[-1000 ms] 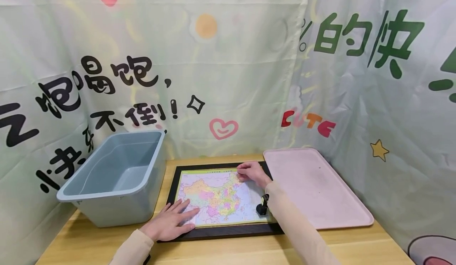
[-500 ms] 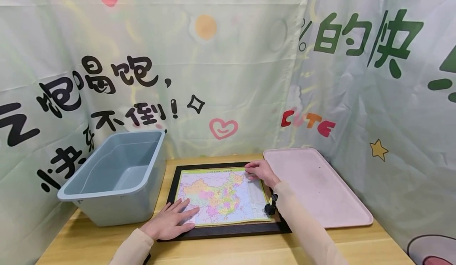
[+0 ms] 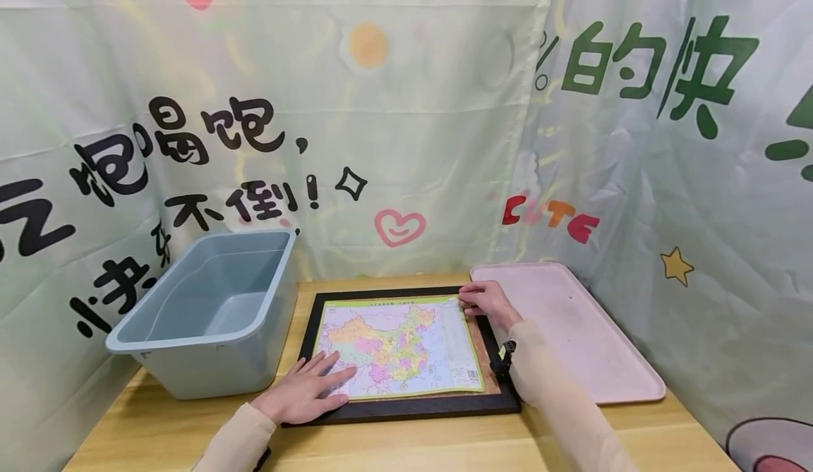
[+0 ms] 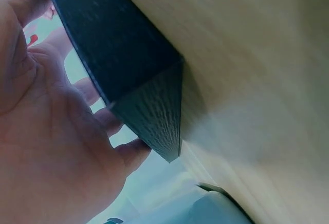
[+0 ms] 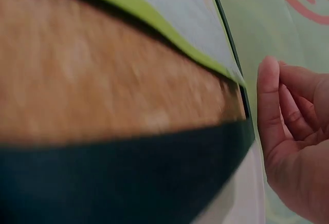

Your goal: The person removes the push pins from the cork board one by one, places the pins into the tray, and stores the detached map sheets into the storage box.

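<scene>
A colourful printed map point(image 3: 387, 348) with a yellow-green border lies on a brown cork-like board point(image 3: 488, 366) inside a black frame point(image 3: 438, 407). My left hand point(image 3: 308, 391) rests spread over the map's lower left corner and the frame; the frame's side point(image 4: 149, 108) shows in the left wrist view. At the map's upper right corner is my right hand point(image 3: 489, 303), thumb and fingertips drawn together. In the right wrist view that hand point(image 5: 295, 131) shows nothing between its fingers, just beyond the map's corner point(image 5: 234, 75). The map's right edge bows up slightly from the board.
To the left stands a deep blue-grey plastic tub point(image 3: 209, 366). A pink tray point(image 3: 571, 345) lies on the right, close beside the frame. Everything sits on a wooden table point(image 3: 381, 447), with printed fabric point(image 3: 406, 105) hanging behind and along the sides.
My right hand has slid rightward along the map's top edge to its right corner, uncovering the right part of the map and board. My left hand stays in place.
</scene>
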`<state>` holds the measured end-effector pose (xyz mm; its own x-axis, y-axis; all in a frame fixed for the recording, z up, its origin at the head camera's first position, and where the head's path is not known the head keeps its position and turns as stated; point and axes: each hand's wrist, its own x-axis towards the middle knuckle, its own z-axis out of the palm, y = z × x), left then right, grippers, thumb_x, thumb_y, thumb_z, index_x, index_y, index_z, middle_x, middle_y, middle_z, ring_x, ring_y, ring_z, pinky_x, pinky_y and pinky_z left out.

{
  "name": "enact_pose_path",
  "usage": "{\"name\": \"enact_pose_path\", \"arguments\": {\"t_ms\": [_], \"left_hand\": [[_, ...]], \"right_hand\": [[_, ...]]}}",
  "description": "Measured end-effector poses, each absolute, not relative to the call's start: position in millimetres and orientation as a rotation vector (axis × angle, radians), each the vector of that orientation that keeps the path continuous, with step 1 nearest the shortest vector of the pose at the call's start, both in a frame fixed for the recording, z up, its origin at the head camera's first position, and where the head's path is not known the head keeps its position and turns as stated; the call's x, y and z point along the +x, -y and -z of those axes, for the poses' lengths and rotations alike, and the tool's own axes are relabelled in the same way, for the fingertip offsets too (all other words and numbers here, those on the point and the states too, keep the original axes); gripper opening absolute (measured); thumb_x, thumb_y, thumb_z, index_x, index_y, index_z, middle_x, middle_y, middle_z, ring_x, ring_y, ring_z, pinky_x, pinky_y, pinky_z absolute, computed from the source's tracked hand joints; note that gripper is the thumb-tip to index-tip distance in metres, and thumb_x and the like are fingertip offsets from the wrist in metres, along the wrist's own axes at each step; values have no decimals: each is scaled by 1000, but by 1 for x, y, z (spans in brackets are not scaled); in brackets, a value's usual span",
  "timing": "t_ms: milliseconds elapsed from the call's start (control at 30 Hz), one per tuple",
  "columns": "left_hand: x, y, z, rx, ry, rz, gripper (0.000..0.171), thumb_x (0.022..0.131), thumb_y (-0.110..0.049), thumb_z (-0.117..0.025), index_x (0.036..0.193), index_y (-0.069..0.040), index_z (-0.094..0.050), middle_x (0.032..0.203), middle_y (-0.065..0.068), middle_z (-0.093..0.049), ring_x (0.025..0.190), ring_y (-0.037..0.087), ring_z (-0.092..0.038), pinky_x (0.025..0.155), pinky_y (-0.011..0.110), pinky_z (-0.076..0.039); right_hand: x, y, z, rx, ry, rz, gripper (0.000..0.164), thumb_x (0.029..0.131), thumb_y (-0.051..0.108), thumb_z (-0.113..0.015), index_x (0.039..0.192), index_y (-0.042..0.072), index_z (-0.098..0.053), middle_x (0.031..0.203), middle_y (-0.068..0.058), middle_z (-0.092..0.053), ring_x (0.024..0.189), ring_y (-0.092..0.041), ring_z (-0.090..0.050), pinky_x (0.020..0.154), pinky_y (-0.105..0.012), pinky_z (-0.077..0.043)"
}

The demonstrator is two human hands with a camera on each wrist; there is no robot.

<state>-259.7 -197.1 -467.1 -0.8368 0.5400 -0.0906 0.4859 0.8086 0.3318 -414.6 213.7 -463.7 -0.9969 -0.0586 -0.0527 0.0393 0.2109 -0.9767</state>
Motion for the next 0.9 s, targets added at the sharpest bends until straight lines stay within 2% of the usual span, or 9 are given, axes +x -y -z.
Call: {"name": "enact_pose_path", "arguments": {"t_ms": [133,367,600,900], "left_hand": [[-260,197,467,791,-2818,-442,57,98,-59,-42,147,-31,-47,159,14,-31,148,43,-20,111,71,-12],[-258,197,468,782,-2804,-436,58,98,-61,-42,147,-33,-46,160,13,-30,149,42,-20,112,71,-12],[-260,200,464,796,-2812,-419,56,98,-58,-43,148,-31,-46,159,14,-31,148,44,-20,112,71,-12],[-259,198,463,808,-2795,-452,55,99,-57,-44,148,-31,-46,159,16,-31,147,45,-20,111,71,-12]], "right_hand": [[-413,-226,463,-22,-2415,1907,28,95,5,-62,118,-12,-60,100,-16,-70,77,-10,-66,67,-26,-57],[-410,-248,466,34,-2450,1903,31,95,0,-59,121,-17,-56,93,-18,-69,70,-10,-65,62,-24,-56],[-412,-261,467,72,-2506,1844,29,95,1,-59,118,-15,-59,89,-12,-69,68,-8,-64,61,-24,-56],[-407,-271,469,177,-2587,1725,23,91,-2,-61,110,-14,-65,70,-2,-64,57,-8,-55,52,-22,-46]]}}
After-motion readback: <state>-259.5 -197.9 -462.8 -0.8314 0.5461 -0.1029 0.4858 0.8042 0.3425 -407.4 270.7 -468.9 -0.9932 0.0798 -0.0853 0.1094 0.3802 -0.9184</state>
